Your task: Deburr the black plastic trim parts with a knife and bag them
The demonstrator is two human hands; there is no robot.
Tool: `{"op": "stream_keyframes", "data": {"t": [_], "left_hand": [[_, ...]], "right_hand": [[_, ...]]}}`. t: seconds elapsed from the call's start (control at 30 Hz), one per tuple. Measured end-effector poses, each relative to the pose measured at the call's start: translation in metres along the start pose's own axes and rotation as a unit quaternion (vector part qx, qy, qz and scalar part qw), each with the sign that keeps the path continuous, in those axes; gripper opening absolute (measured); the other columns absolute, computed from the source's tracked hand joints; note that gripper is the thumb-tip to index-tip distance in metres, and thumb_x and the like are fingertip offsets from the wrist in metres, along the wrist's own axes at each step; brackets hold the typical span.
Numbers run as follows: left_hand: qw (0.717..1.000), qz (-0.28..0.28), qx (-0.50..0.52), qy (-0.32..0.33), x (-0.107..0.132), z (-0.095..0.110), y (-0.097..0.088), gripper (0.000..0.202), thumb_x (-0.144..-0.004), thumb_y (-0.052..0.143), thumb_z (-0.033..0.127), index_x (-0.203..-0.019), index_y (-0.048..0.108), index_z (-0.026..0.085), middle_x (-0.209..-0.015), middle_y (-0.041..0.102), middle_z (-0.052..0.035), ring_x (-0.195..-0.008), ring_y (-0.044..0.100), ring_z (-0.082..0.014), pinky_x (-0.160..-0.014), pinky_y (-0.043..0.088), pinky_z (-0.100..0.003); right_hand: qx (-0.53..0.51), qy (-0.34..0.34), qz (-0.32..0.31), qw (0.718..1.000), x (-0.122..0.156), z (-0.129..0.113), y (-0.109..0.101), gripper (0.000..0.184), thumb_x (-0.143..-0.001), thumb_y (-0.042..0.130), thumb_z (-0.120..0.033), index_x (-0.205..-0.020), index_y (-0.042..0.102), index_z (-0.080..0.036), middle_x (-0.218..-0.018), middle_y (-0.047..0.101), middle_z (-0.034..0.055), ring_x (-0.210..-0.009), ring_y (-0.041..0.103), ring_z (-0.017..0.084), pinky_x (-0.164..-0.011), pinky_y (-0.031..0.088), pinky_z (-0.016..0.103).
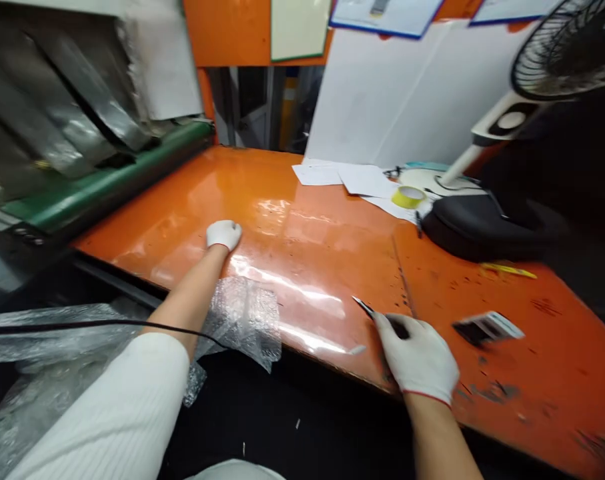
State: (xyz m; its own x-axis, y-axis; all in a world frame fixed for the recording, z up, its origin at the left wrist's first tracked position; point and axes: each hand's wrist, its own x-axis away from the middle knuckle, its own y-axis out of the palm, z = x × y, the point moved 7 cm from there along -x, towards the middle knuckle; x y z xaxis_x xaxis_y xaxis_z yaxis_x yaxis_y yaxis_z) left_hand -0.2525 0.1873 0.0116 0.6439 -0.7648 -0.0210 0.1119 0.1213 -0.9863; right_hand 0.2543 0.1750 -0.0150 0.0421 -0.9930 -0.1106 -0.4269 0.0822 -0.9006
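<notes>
Both my hands wear white gloves over an orange table [302, 193]. My left hand [223, 234] is stretched far out and presses down on a clear plastic sheet [302, 267] that lies flat on the table; its fingers look curled. My right hand [419, 357] is near the front edge, closed round a thin dark-handled blade [365, 307] whose tip points away to the left, over the clear sheet. A piece of bubble wrap [245, 317] hangs over the table's front edge under my left forearm.
A green-edged machine [97, 180] borders the table at left. At the back right lie papers [342, 177], a yellow tape roll [408, 197], a fan [557, 60] and a black bag [477, 227]. A small striped card [487, 327] and a yellow pen [507, 269] lie right of my hand.
</notes>
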Motion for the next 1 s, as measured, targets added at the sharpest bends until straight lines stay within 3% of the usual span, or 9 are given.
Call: {"op": "stream_keyframes", "data": {"t": [0.2,0.33,0.47,0.67,0.73,0.8,0.9,1.0], "left_hand": [[1.0,0.02,0.012,0.006,-0.001,-0.007,0.004,0.044,-0.1,0.045,0.04,-0.108,0.083,0.02,-0.115,0.079,-0.0166,-0.11,0.072,-0.031,-0.086,0.05,-0.035],[0.999,0.017,0.032,0.011,0.0,-0.007,0.005,0.043,-0.1,0.045,0.038,-0.105,0.083,0.019,-0.115,0.079,-0.0174,-0.11,0.071,-0.0312,-0.088,0.05,-0.035],[0.997,0.015,0.073,0.008,-0.002,-0.009,0.006,0.041,-0.098,0.047,0.04,-0.098,0.082,0.019,-0.114,0.078,-0.0184,-0.114,0.07,-0.0336,-0.092,0.05,-0.038],[0.973,0.015,0.23,-0.028,-0.002,-0.016,0.014,0.027,-0.086,0.065,0.042,-0.073,0.072,0.019,-0.106,0.078,-0.0179,-0.123,0.065,-0.0366,-0.098,0.048,-0.039],[0.946,0.024,0.318,-0.054,-0.004,-0.024,0.016,0.028,-0.084,0.069,0.044,-0.07,0.067,0.02,-0.099,0.077,-0.0158,-0.121,0.065,-0.0354,-0.096,0.048,-0.037],[0.901,0.041,0.422,-0.088,-0.008,-0.036,0.016,0.034,-0.088,0.065,0.051,-0.075,0.066,0.02,-0.092,0.075,-0.0137,-0.111,0.067,-0.0319,-0.09,0.05,-0.035],[0.801,0.064,0.577,-0.144,-0.02,-0.067,0.01,0.049,-0.098,0.046,0.062,-0.094,0.065,0.018,-0.087,0.07,-0.0122,-0.087,0.068,-0.0254,-0.076,0.052,-0.033],[0.696,0.084,0.688,-0.186,-0.037,-0.109,-0.013,0.058,-0.1,0.036,0.067,-0.111,0.061,0.016,-0.086,0.067,-0.0115,-0.072,0.064,-0.0221,-0.067,0.053,-0.032]], "right_hand": [[-0.011,-0.027,-0.047,0.998,-0.008,0.002,0.005,0.058,-0.085,0.058,-0.076,-0.1,0.085,-0.027,-0.104,0.077,0.0145,-0.102,0.068,0.04,-0.082,0.052,0.048],[0.018,-0.044,-0.049,0.998,-0.006,-0.005,0.006,0.057,-0.085,0.051,-0.069,-0.103,0.085,-0.027,-0.107,0.077,0.0152,-0.1,0.067,0.041,-0.082,0.051,0.049],[0.028,-0.036,-0.049,0.998,-0.005,-0.01,0.004,0.049,-0.083,0.048,-0.06,-0.092,0.083,-0.026,-0.101,0.077,0.0149,-0.097,0.068,0.04,-0.076,0.049,0.047],[0.017,-0.006,-0.083,0.996,-0.005,-0.009,0.004,0.038,-0.082,0.052,-0.055,-0.088,0.077,-0.027,-0.087,0.077,0.0113,-0.089,0.07,0.037,-0.068,0.047,0.042],[0.018,-0.007,-0.088,0.996,-0.003,-0.013,0.005,0.039,-0.085,0.052,-0.052,-0.096,0.078,-0.025,-0.096,0.079,0.0117,-0.094,0.071,0.037,-0.071,0.049,0.042],[0.05,-0.009,-0.081,0.995,0.004,-0.022,0.007,0.042,-0.091,0.049,-0.048,-0.108,0.079,-0.022,-0.108,0.079,0.0142,-0.1,0.071,0.038,-0.075,0.05,0.043],[0.127,-0.002,-0.054,0.99,0.022,-0.043,0.011,0.047,-0.101,0.041,-0.041,-0.12,0.077,-0.017,-0.112,0.077,0.0185,-0.099,0.07,0.039,-0.078,0.05,0.045],[0.156,-0.014,-0.027,0.987,0.038,-0.061,0.016,0.046,-0.106,0.039,-0.039,-0.119,0.077,-0.017,-0.11,0.075,0.0185,-0.097,0.069,0.038,-0.079,0.049,0.045]]}}
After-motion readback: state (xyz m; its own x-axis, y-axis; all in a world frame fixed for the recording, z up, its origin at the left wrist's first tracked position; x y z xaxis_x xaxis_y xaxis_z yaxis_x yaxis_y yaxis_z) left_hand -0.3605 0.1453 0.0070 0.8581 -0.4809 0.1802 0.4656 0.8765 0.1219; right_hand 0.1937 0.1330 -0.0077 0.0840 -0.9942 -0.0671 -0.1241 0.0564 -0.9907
